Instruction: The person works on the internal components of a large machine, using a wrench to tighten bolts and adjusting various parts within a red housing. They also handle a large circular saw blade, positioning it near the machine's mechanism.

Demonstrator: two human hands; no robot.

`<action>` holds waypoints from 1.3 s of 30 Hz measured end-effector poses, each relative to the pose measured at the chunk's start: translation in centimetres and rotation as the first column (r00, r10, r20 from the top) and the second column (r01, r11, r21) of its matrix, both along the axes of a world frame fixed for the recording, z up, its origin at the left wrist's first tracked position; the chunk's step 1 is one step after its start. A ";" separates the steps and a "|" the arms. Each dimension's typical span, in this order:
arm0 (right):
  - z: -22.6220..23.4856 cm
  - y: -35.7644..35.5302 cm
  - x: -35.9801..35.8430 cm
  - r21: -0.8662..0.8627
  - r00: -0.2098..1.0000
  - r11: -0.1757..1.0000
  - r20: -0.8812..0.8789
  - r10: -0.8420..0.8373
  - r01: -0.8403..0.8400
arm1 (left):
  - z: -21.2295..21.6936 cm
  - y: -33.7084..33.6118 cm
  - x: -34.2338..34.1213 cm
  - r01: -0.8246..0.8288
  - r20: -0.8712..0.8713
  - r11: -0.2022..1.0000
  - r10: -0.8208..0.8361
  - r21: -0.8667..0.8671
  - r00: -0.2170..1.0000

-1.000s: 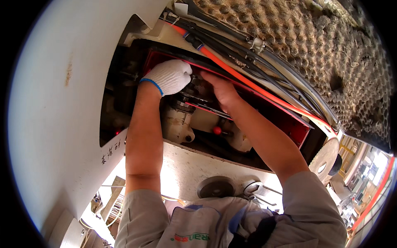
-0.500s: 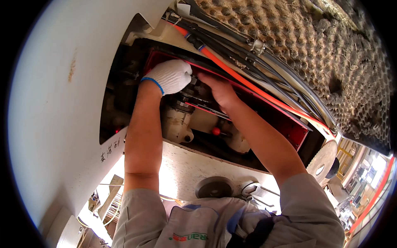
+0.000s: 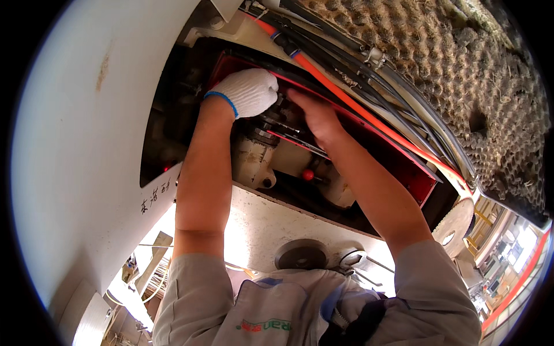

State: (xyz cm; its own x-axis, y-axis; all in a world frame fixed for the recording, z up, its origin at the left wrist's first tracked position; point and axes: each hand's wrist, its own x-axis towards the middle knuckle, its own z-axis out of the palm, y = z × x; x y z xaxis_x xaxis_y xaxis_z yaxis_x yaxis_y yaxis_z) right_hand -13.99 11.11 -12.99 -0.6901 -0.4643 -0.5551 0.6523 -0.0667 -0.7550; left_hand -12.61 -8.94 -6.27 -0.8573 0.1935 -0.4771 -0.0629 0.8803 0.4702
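Note:
Both my arms reach up into a dark opening with a red frame (image 3: pixel 424 184) in a white machine body (image 3: pixel 75 144). My left hand (image 3: pixel 248 91), in a white knit glove with a blue cuff, is closed over a dark round metal part (image 3: pixel 271 118) at the top of the opening. My bare right hand (image 3: pixel 314 115) presses against the same assembly just to the right, its fingertips hidden behind the part. Below the hands sit a cream-coloured housing (image 3: pixel 254 161) and a small red knob (image 3: pixel 309 175).
An orange hose (image 3: pixel 358 106) and a bundle of black cables (image 3: pixel 404 92) run diagonally above the opening. Rough textured padding (image 3: pixel 461 75) fills the upper right. A round grey cap (image 3: pixel 300 254) and a metal fitting (image 3: pixel 352 259) sit on the white panel below.
Both hands stay on the same part inside the opening. The view has shifted slightly; the hands show only small movements.

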 end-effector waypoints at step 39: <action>0.1 -0.9 -0.1 0.026 0.979 0.991 0.163 0.125 -0.131 | -0.4 -0.3 0.6 -0.079 -0.033 0.997 0.079 0.002 0.996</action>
